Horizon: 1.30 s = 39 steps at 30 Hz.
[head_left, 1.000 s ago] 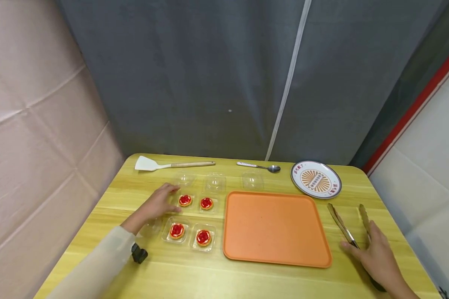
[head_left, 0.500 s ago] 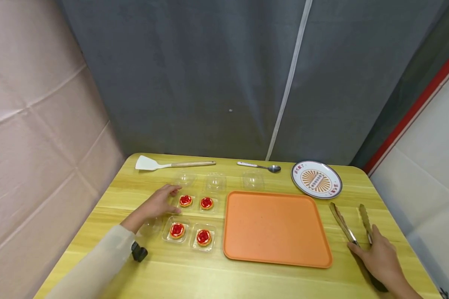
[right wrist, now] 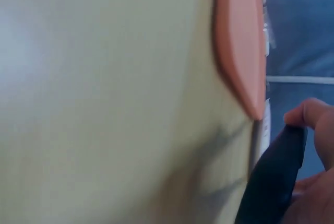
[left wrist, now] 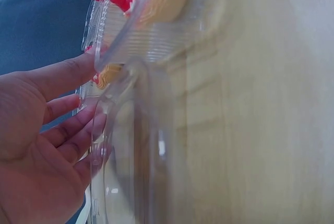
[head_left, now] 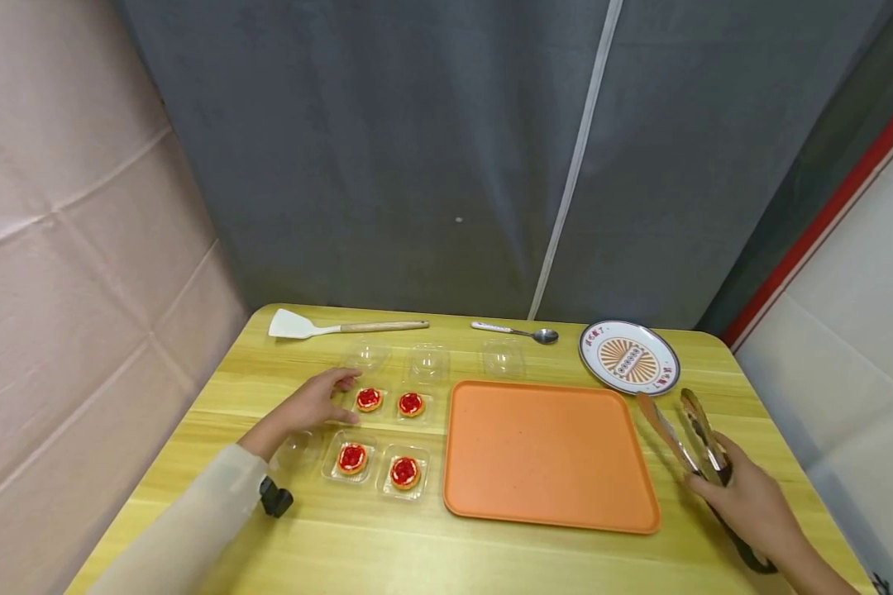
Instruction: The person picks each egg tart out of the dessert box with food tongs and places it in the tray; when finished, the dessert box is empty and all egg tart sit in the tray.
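Observation:
In the head view, four small red-topped tarts sit in clear plastic boxes, such as the back-left tart and the front-right tart. My left hand is beside the back-left box, thumb toward its front corner and fingers toward its back. In the left wrist view its relaxed fingers show partly through clear plastic, and the thumb touches a box edge. My right hand grips metal tongs with dark handles, right of the orange tray. The tongs' arms stand apart with nothing between them.
Along the back of the table lie a white spatula with a wooden handle, a spoon and a patterned plate. Clear lids such as the right one stand behind the tarts. A grey curtain hangs behind.
My right hand has shifted the tongs' tips leftward and away from me, toward the plate and tray, and their arms have come closer together. The left hand stays nearly still.

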### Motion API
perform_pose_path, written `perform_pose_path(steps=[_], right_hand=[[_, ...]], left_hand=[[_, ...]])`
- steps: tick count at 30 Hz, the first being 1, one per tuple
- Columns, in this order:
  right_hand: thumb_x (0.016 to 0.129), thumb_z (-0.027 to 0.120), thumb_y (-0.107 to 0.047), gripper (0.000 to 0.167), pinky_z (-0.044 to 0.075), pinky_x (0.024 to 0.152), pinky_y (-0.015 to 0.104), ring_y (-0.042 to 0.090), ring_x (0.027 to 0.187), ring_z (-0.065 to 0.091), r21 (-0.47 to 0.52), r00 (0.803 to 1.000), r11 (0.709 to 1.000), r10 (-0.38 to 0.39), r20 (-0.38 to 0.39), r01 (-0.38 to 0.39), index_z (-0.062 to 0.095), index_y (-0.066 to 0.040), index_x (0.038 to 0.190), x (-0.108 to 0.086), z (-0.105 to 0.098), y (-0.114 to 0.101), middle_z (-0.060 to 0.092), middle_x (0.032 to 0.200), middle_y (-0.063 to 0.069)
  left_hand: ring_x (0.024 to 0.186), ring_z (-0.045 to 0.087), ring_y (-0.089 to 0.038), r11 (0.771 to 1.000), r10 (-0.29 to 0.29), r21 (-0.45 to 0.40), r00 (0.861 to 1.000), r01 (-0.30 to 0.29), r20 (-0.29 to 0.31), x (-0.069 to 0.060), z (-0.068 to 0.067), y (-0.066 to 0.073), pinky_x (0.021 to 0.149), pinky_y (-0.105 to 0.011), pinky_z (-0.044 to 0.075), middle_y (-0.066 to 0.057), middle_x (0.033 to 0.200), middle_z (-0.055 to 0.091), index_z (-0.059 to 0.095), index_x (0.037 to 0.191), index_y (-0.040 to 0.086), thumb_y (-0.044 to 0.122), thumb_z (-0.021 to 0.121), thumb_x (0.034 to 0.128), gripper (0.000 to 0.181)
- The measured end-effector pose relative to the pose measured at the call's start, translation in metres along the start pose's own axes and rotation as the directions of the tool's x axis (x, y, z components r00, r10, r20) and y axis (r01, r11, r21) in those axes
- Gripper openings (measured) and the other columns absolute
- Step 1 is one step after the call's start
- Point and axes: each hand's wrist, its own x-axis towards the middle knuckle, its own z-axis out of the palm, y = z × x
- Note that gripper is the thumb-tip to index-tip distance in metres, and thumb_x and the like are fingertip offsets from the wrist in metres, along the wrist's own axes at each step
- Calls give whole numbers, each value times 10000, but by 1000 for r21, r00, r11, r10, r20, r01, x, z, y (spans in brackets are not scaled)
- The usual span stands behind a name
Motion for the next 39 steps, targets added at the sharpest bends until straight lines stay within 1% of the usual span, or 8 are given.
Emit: perform_pose_path(steps=[5,11,14,17,21,31,35,39], right_hand=[[962,712,-436,911,511,653,379,335,915,649,33,997,998,-50,58,48,284,134,1529,-1,-2,-28,632,1177,333],[956,743,-335,852,511,665,372,250,880,625,90,975,974,-213,60,208,305,56,1573,3,8,-59,661,1089,197],[946,757,-303,832,484,590,322,195,752,583,114,957,953,-286,44,279,324,-21,1598,8,14,-77,616,906,143],[943,766,-311,802,428,549,271,137,679,499,104,939,934,-344,15,341,361,-89,1599,14,21,-95,596,916,115],[938,772,-382,781,431,593,258,130,742,505,49,908,907,-418,-20,419,425,-67,1562,23,32,-116,634,1145,115],[918,781,-423,766,483,643,284,42,655,498,-45,828,827,-558,54,560,461,-166,1565,47,60,-179,677,1271,110],[926,753,-485,790,548,774,383,110,750,621,-79,803,800,-585,112,594,429,-192,1585,54,69,-207,608,1426,108],[941,728,-503,767,543,994,514,282,1169,665,-88,768,766,-621,156,637,443,-180,1576,64,79,-233,534,1526,108]], left_hand=[[1249,563,-424,1000,13,-27,1000,-12,16,0,0,0,1098,-580,448,-232,1341,604,467,1477,-63,157,889,813,817],[1253,557,-414,999,18,-48,1000,-17,21,0,-1,-3,1110,-575,441,-216,1332,602,459,1480,-61,143,881,821,809],[1251,558,-413,998,22,-57,1000,-21,19,0,0,-4,1112,-574,439,-217,1325,604,460,1478,-63,145,881,819,809],[1249,558,-419,997,24,-68,1000,-23,16,0,1,-5,1115,-576,437,-224,1320,605,463,1474,-68,140,882,817,807],[1245,558,-416,997,23,-77,1000,-22,14,0,1,-4,1112,-571,441,-229,1321,604,463,1472,-71,134,883,816,806],[1271,544,-405,995,3,-102,1000,-1,24,0,-1,-4,1127,-563,431,-224,1364,589,450,1488,-55,134,873,828,806],[1279,543,-409,995,6,-101,1000,-3,28,0,-1,-5,1129,-564,428,-224,1374,587,447,1490,-52,141,867,836,802],[1286,542,-413,994,10,-109,1000,-7,28,0,0,-7,1129,-564,428,-226,1381,587,446,1493,-50,142,864,839,799]])
